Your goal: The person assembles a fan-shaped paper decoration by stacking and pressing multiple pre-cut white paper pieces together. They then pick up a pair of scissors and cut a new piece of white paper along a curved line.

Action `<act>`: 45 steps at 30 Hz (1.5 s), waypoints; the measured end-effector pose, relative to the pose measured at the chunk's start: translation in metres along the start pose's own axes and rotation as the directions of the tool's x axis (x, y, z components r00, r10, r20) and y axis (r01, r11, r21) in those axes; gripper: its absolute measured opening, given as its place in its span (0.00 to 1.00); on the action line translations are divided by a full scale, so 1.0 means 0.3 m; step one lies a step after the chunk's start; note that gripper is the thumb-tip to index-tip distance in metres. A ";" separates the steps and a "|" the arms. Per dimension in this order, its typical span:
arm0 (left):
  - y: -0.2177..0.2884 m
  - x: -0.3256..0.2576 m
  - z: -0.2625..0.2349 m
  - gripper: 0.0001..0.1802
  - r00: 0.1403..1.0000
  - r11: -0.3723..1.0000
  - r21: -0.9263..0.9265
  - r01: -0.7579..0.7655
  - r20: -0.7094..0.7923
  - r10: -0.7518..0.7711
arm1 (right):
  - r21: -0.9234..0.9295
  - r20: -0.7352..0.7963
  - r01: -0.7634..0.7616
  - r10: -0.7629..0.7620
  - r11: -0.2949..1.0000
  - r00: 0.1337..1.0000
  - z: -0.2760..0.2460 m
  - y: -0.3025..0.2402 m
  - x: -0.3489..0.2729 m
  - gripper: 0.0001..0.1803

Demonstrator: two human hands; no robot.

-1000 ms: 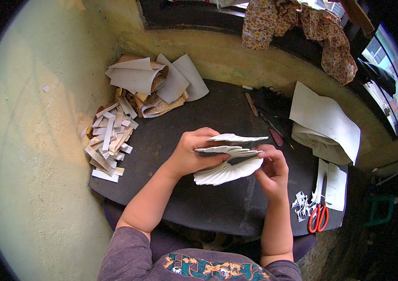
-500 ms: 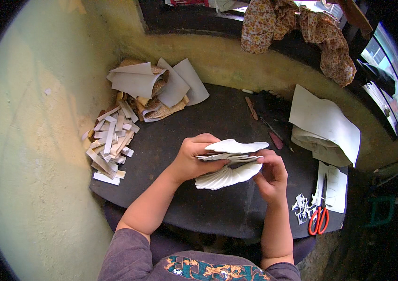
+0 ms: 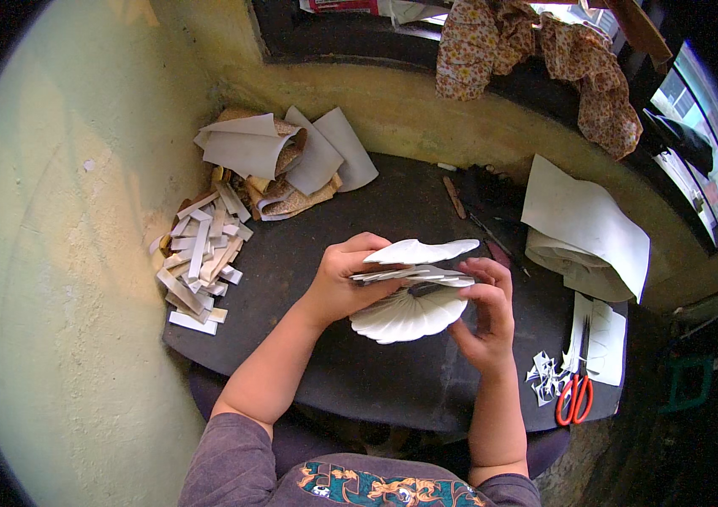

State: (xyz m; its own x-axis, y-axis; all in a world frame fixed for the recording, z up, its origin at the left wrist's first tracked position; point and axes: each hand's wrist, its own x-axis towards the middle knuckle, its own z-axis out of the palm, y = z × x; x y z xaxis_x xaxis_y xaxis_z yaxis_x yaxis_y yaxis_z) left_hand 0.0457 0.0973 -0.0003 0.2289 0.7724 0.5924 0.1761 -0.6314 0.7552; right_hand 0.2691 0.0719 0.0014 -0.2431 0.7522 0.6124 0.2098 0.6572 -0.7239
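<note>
Above the table's middle I hold a stack of thin white cut pieces [image 3: 410,317], spread like a fan with rounded edges. It parts into an upper bundle, a few middle layers and a wide lower fan. My left hand [image 3: 346,275] is closed round its left end, thumb pressed in between the layers. At the right end my right hand [image 3: 486,313] has its thumb and index finger bent on the edge of the lower fan, while its other fingers are lifted a little off the stack. Whether the pieces are paper or thin card, I cannot tell.
Red-handled scissors [image 3: 576,399] lie by white offcuts [image 3: 547,376] and a white sheet [image 3: 606,342] at the right. A pile of white strips [image 3: 198,253] and rolled sheets [image 3: 249,148] line the left. Behind are a knife-like tool [image 3: 454,197] and a large curled sheet [image 3: 587,220].
The lower fan has spread wider and rounder. My right hand's fingers have loosened and moved apart at the stack's right edge; my left hand keeps its hold, nearly in place.
</note>
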 end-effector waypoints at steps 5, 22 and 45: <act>-0.008 -0.002 0.009 0.14 1.000 0.999 0.039 -0.024 -0.006 0.024 | -0.190 -0.062 0.048 -0.061 0.981 0.996 0.008 -0.021 0.012 0.26; -0.027 0.005 0.016 0.16 0.983 0.960 0.211 -0.185 0.052 0.179 | -0.374 0.031 -0.084 0.103 0.924 0.994 -0.022 0.031 0.002 0.24; -0.008 0.000 0.024 0.14 0.999 0.996 0.080 -0.027 -0.033 0.029 | 0.363 0.135 -0.524 0.513 0.771 0.848 -0.015 0.074 -0.005 0.25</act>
State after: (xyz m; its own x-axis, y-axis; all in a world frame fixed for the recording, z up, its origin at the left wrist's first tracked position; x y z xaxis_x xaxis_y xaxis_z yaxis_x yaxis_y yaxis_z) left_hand 0.0522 0.0983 -0.0041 0.2024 0.7554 0.6232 0.2460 -0.6552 0.7143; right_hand 0.2785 0.0855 -0.0142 -0.2260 0.9684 0.1054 -0.0546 0.0955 -0.9939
